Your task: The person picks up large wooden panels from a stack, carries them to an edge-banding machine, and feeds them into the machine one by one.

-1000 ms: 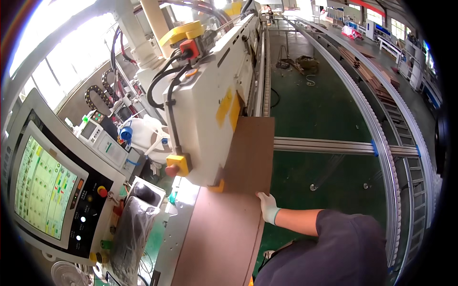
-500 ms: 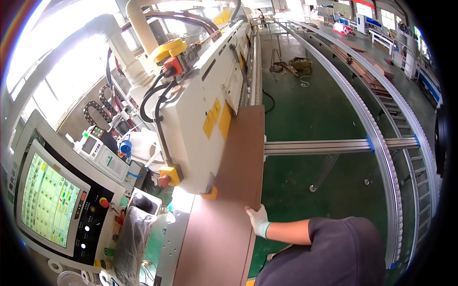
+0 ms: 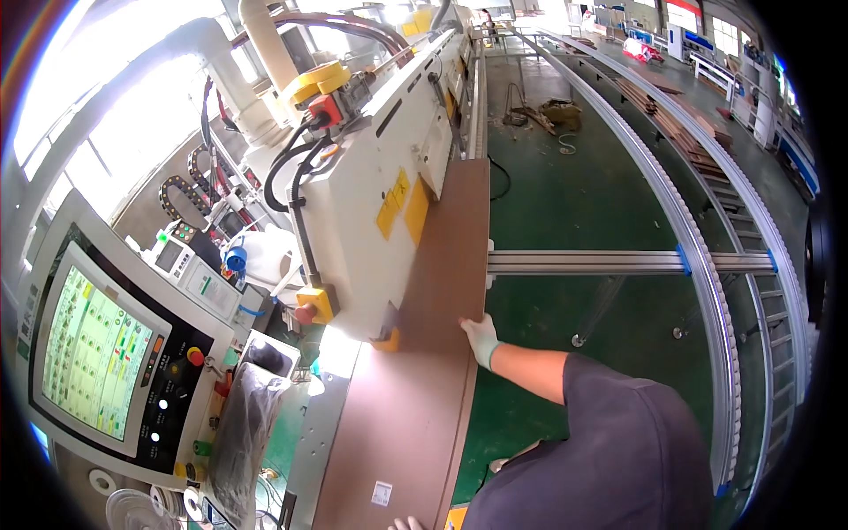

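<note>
A long brown board (image 3: 402, 415) lies lengthwise beside a white machine, its far part running along under the machine's edge. A small white label (image 3: 382, 493) is stuck on its near part. My right hand (image 3: 482, 341), in a white glove with a green cuff, grips the board's right edge. The thumb rests on top, and the other fingers are mostly hidden at the edge. Of my left hand (image 3: 406, 524), only gloved fingertips show at the lower border, spread on the board's near surface; the rest is out of view.
The white machine (image 3: 340, 238) carries a red button on a yellow box (image 3: 315, 305). On the left stands a control panel with a lit screen (image 3: 97, 353). Metal rails (image 3: 587, 262) cross the green floor on the right. Stacked boards (image 3: 676, 128) lie farther off.
The board has slid away from me along the machine, and its label has come into view. My right hand has moved forward with it. My left fingertips now show at the bottom.
</note>
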Demonstrator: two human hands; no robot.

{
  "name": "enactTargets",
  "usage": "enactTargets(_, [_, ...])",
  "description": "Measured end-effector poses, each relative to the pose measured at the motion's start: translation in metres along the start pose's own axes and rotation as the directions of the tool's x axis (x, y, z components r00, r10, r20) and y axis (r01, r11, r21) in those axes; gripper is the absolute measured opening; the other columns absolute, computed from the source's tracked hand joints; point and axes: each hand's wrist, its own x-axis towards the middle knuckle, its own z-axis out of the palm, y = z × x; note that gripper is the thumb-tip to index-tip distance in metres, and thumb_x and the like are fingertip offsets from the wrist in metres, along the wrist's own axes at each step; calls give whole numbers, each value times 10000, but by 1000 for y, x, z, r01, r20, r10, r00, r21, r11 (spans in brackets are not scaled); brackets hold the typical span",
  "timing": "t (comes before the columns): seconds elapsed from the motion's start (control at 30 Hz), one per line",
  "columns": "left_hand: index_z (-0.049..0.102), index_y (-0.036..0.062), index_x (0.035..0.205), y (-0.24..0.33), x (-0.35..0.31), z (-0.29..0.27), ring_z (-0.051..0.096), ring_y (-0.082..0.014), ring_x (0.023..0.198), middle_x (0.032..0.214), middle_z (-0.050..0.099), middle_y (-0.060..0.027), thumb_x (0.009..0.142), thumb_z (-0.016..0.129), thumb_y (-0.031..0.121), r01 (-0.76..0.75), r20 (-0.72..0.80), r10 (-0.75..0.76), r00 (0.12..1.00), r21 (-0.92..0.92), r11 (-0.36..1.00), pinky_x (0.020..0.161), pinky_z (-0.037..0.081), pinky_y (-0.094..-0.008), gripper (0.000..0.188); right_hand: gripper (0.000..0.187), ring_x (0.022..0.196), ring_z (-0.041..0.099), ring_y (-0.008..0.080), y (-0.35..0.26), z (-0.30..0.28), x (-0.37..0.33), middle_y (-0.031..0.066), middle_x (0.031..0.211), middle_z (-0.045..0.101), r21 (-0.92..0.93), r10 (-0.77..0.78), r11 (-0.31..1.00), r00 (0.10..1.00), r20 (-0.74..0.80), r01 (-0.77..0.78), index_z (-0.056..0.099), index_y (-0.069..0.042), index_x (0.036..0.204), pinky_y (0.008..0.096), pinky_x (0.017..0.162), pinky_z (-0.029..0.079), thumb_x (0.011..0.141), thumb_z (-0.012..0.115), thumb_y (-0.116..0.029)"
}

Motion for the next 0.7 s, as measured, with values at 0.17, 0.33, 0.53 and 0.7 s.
enactTargets(0.17, [449,32,1540,-27,-30,-7,339,-522,1479,1590,397,-311,712,733,779,-12,194,14,981,-15,1000,1203,273,-646,1151,675,1242,587,250,89,-23,-125,145,1369,603,-130,32,991,999,19,-30,408,-2,1457,385,1092,453,909,782,-130])
enactTargets(0.33, [456,25,1531,-24,-48,-24,346,-530,1471,1576,414,-313,717,734,771,132,205,-140,969,53,990,1202,267,-652,1139,514,1097,646,243,49,-14,-148,124,1198,694,-122,120,984,989,-84,-130,567,-9,1285,383,990,491,907,804,-266])
enactTargets(0.53, [465,17,1521,-15,-47,-28,355,-539,1460,1560,434,-316,724,736,762,220,60,-220,974,2,976,1202,260,-659,1124,530,1130,627,237,21,2,-86,126,1235,679,-58,36,998,999,-10,-37,567,28,1317,373,1051,463,919,776,-254])
enactTargets(0.7, [572,84,1414,16,6,-19,439,-485,1392,1461,520,-260,704,811,553,43,-190,-76,979,-171,984,1169,316,-639,883,413,1054,529,228,54,-46,38,126,1239,616,116,27,993,996,87,-37,564,29,1291,439,996,466,951,674,-179])
